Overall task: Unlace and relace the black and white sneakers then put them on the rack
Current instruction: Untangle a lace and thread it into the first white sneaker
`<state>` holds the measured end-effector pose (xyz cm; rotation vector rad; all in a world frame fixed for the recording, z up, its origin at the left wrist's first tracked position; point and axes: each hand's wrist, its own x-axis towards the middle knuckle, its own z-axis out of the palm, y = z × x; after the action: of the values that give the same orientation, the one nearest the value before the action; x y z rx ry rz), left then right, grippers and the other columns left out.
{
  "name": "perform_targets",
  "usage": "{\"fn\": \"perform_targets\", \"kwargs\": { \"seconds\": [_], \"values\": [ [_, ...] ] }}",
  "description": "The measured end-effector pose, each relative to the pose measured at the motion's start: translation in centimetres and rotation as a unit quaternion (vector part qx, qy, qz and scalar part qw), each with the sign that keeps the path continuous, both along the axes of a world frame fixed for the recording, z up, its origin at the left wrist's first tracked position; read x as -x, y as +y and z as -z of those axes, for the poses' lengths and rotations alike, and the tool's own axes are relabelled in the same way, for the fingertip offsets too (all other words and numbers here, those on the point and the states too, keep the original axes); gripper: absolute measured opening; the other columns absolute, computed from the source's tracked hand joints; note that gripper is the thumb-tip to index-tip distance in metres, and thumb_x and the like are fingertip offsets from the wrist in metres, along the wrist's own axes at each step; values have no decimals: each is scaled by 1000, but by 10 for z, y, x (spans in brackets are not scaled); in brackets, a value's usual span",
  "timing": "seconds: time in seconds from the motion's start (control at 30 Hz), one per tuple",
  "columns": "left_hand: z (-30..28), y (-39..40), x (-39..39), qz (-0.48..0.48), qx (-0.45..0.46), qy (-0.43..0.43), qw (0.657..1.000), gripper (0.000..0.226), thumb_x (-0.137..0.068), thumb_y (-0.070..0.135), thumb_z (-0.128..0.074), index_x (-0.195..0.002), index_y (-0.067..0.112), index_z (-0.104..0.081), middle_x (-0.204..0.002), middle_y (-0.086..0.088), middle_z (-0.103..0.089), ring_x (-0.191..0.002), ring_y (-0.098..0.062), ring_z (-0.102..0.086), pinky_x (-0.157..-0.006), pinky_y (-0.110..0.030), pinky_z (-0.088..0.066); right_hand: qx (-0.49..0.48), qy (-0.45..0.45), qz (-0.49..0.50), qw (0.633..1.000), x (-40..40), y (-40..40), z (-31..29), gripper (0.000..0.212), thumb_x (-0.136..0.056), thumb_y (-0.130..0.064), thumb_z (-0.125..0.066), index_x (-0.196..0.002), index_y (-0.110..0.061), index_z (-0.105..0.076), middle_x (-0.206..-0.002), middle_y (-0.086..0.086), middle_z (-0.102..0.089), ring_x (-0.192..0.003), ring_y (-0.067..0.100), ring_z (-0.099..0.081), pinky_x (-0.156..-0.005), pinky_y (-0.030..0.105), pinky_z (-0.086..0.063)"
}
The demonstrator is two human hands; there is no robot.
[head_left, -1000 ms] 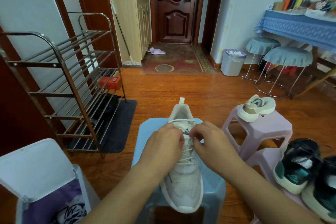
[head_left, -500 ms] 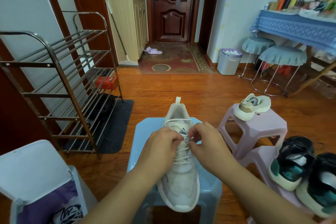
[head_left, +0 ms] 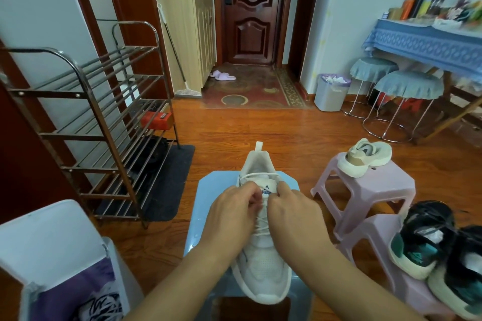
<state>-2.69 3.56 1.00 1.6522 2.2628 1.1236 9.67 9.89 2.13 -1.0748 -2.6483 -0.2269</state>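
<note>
A white sneaker (head_left: 261,266) lies on a light blue stool (head_left: 206,203), toe toward me. My left hand (head_left: 232,212) and my right hand (head_left: 292,214) meet over its tongue, each pinching the white lace (head_left: 262,227) near the top eyelets. The fingertips hide the lace ends. A second pale sneaker (head_left: 365,156) sits on a pink stool (head_left: 375,190) to the right. Two black and teal sneakers (head_left: 427,240) rest on a lower pink stool (head_left: 370,240) at the far right. The metal shoe rack (head_left: 96,122) stands on the left.
A red box (head_left: 156,120) sits on a lower rack shelf, above a dark mat (head_left: 167,182). A white bin with a purple bag (head_left: 65,268) is at the bottom left. A waste basket (head_left: 331,91), two covered round stools (head_left: 407,88) and a blue-clothed table (head_left: 427,47) stand at the right.
Both hands have stayed on the lace at the tongue, drawing slightly closer together. The camera view has shifted a little.
</note>
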Motion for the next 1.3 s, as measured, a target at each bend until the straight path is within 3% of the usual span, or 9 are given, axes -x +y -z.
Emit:
{"fn": "perform_targets", "kwargs": {
  "seconds": [0.27, 0.33, 0.43, 0.5, 0.57, 0.7, 0.77, 1.17, 1.3],
  "values": [
    [-2, -7, 13, 29, 20, 6, 999, 14, -92, 26, -71, -100, 34, -63, -88, 22, -58, -93, 3, -54, -78, -15, -47, 299, 288, 60, 908, -33, 34, -20, 18, -97, -18, -58, -81, -14, -62, -85, 2, -59, -70, 15, -58, -62, 33, -54],
    [-3, -8, 17, 42, 34, -22, 998, 16, -92, 27, -72, -103, 36, -64, -93, 21, -62, -96, 7, -54, -76, -5, -39, 435, 462, 185, 750, -59, 58, -24, 14, -101, -10, -50, -94, -5, -61, -88, 13, -62, -69, 17, -58, -55, 24, -53],
    [-3, -12, 18, 64, 48, -53, 995, 22, -92, 28, -72, -107, 42, -63, -102, 19, -61, -100, 9, -54, -79, -2, -37, 537, 751, 216, 317, -103, 95, -17, 35, -104, -8, -48, -136, 3, -49, -103, 16, -64, -90, 24, -67, -77, 32, -60],
    [-4, -15, 18, 71, 56, -60, 994, 26, -92, 30, -72, -111, 44, -62, -105, 20, -58, -102, 10, -53, -81, -2, -36, 516, 821, 200, 140, -116, 108, -14, 33, -104, -15, -50, -135, -4, -50, -104, 11, -67, -87, 16, -69, -64, 29, -61],
    [-6, -16, 18, 79, 65, -68, 992, 30, -92, 30, -72, -117, 43, -61, -108, 20, -55, -104, 11, -52, -83, 0, -35, 542, 786, 191, 228, -109, 103, -24, 17, -105, -23, -48, -115, -12, -57, -76, -4, -56, -57, 3, -49, -42, 17, -39],
    [-7, -16, 18, 90, 74, -69, 991, 39, -90, 31, -74, -122, 45, -58, -111, 20, -54, -106, 9, -53, -88, -3, -36, 508, 360, 105, 776, -62, 59, -25, 29, -95, -51, -59, -101, -23, -63, -65, -4, -50, -53, 12, -42, -47, 29, -34],
    [-6, -16, 18, 88, 72, -71, 991, 40, -89, 32, -75, -124, 45, -58, -111, 20, -54, -105, 10, -54, -90, -6, -38, 426, 184, 36, 885, -41, 38, -9, 28, -90, -55, -64, -97, -29, -59, -71, -7, -60, -59, 14, -55, -54, 31, -43],
    [-2, -17, 20, 106, 64, -36, 992, 36, -96, 40, -64, -132, 41, -55, -112, 23, -59, -115, 6, -48, -96, -15, -40, 346, -26, 205, 915, -98, 84, -25, 6, -98, -26, -61, -101, -21, -61, -89, -4, -62, -80, 11, -61, -63, 24, -46],
    [0, -16, 18, 114, 43, 22, 992, 29, -97, 28, -64, -123, 39, -60, -109, 24, -59, -111, 2, -48, -91, -17, -41, 350, 28, 166, 922, -91, 81, -28, 10, -100, -31, -58, -95, -24, -63, -88, -3, -65, -80, 11, -62, -65, 24, -48]
  ]
}}
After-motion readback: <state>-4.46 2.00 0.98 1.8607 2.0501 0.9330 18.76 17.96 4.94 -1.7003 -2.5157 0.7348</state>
